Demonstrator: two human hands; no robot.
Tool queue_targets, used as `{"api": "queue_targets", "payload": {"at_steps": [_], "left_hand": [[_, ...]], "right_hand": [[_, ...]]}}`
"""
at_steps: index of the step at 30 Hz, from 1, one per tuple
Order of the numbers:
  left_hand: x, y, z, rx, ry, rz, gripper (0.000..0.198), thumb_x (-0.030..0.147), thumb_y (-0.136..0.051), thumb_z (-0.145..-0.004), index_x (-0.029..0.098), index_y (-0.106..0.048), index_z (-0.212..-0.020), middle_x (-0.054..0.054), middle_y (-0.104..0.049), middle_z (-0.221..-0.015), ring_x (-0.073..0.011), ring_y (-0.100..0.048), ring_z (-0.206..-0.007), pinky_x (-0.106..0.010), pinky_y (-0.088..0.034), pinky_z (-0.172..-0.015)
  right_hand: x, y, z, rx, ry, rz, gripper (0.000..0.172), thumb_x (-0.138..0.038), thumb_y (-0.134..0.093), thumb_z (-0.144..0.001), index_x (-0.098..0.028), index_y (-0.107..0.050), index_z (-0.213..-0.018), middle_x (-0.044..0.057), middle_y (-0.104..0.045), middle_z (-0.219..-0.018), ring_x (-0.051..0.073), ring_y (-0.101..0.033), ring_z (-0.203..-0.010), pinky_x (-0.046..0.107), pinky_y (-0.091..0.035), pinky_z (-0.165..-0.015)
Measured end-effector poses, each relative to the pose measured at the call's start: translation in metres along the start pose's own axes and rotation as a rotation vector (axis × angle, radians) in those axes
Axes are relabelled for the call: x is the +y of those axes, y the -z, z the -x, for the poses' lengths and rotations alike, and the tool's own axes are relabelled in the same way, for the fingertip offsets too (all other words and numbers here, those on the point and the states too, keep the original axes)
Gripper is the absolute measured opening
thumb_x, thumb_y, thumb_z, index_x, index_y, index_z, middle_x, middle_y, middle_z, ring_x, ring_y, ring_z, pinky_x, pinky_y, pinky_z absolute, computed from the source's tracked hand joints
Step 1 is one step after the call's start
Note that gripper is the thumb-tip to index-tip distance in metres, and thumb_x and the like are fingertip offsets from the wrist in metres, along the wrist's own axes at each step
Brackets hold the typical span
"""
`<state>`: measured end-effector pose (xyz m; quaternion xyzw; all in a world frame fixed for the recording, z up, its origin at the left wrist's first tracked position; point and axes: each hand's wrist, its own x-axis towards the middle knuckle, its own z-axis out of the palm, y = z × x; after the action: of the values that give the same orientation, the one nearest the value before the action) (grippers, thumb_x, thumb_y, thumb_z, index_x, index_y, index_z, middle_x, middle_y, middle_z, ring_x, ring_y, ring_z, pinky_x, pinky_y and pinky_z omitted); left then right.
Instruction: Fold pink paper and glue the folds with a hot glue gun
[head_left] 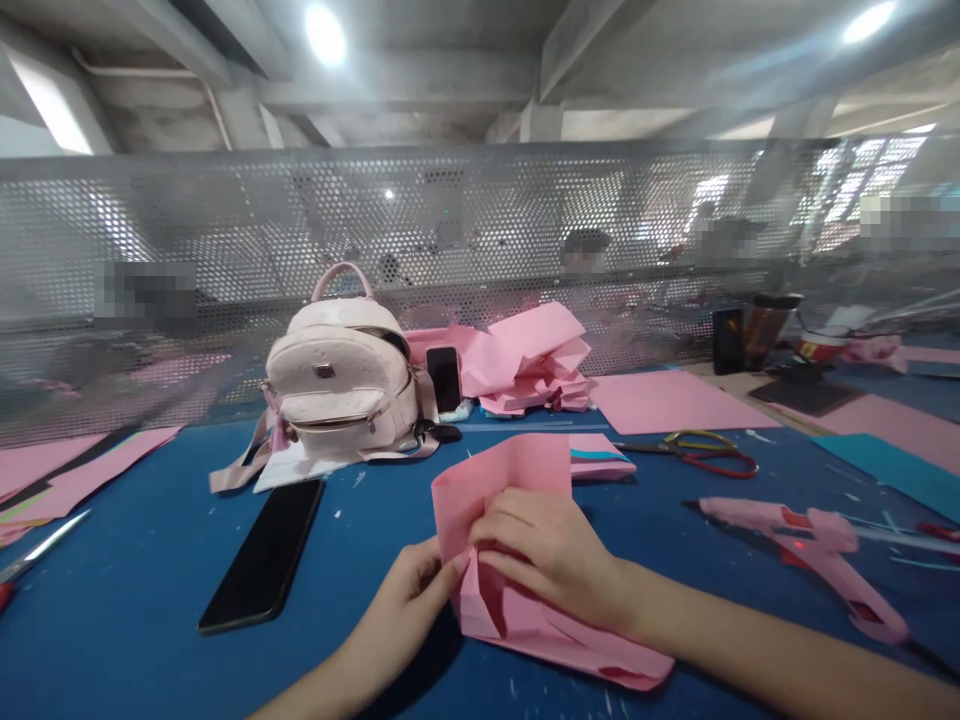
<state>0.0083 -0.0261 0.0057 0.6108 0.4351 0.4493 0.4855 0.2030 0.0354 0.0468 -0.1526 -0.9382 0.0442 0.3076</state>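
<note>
A folded pink paper bag stands tilted on the blue tabletop in front of me, its creased lower part spread toward the right. My left hand pinches its left edge between thumb and fingers. Curled over the front panel, my right hand presses into a fold, and some of its fingertips are hidden in the paper. Just behind the bag lies a flat stack of pink folded paper with a blue strip.
A pink glue gun and scissors lie to the right. On the left are a black phone and another pair of scissors. A pale backpack and crumpled pink paper stand before a perforated metal screen.
</note>
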Motion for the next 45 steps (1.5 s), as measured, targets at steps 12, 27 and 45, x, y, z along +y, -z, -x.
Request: {"api": "queue_targets", "payload": {"at_steps": [12,27,45], "left_hand": [[0.014,0.009,0.021,-0.273,-0.028,-0.065,0.088,0.053,-0.069,-0.085,0.025,-0.026,-0.156,-0.009,-0.024,-0.164,-0.0310,-0.020,-0.151,-0.049,-0.017,-0.122],[0.013,-0.005,0.026,-0.142,-0.016,-0.189,0.055,0.047,-0.053,-0.097,0.028,-0.045,-0.148,-0.006,-0.047,-0.153,-0.0302,-0.041,-0.142,-0.048,-0.026,-0.121],[0.014,-0.013,0.032,0.003,-0.090,-0.255,0.045,0.054,-0.054,-0.094,0.035,-0.060,-0.135,-0.001,-0.062,-0.140,-0.0265,-0.056,-0.130,-0.039,-0.041,-0.114]], "right_hand": [[0.000,0.019,-0.006,0.083,0.093,0.125,0.034,-0.031,-0.039,-0.105,-0.018,-0.064,-0.087,0.003,-0.063,-0.078,0.018,-0.049,-0.072,0.031,-0.036,-0.066],[-0.011,0.024,-0.003,0.181,0.194,0.222,0.020,-0.024,-0.041,-0.103,-0.018,-0.051,-0.118,0.005,-0.071,-0.094,0.018,-0.061,-0.082,0.030,-0.042,-0.070],[-0.017,0.043,-0.011,0.039,0.237,0.342,0.023,-0.010,-0.048,-0.097,-0.021,-0.066,-0.090,0.001,-0.063,-0.087,0.016,-0.047,-0.076,0.030,-0.037,-0.070]]}}
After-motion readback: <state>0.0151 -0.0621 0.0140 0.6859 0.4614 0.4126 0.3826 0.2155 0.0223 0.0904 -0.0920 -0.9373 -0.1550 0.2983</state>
